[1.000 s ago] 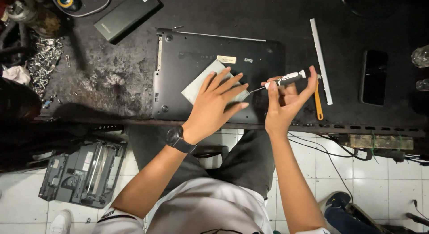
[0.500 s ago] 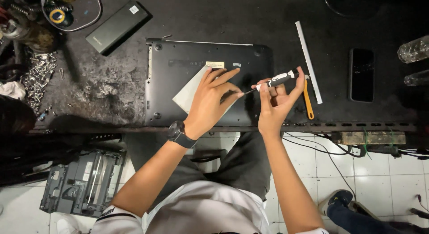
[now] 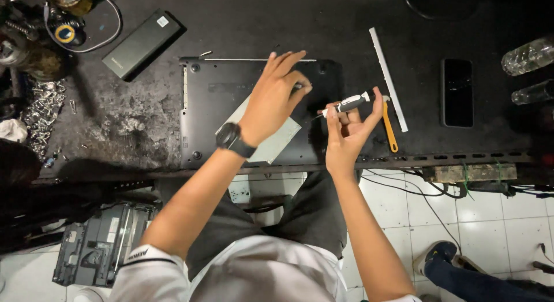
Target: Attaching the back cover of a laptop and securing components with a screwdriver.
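Note:
A black laptop (image 3: 213, 114) lies bottom side up on the dark workbench (image 3: 300, 25). My left hand (image 3: 276, 94), with a black watch on the wrist, hovers over the laptop's right half, fingers stretched toward its far edge; I cannot tell whether the fingertips pinch anything. My right hand (image 3: 347, 129) holds a small screwdriver (image 3: 346, 104) with a white and black handle, tip pointing left toward the left hand. A pale grey panel (image 3: 277, 141) lies on the laptop under my left wrist.
A black battery pack (image 3: 141, 43) lies at the back left. An orange pry tool (image 3: 390, 129) and a long white strip (image 3: 388, 77) lie right of the laptop, then a dark phone (image 3: 457, 93). Loose screws (image 3: 40, 109) pile at left. Another person's shoe (image 3: 438, 257) shows below.
My left hand has moved from the pale panel farther toward the laptop's far right edge. My right hand keeps the screwdriver and has barely shifted.

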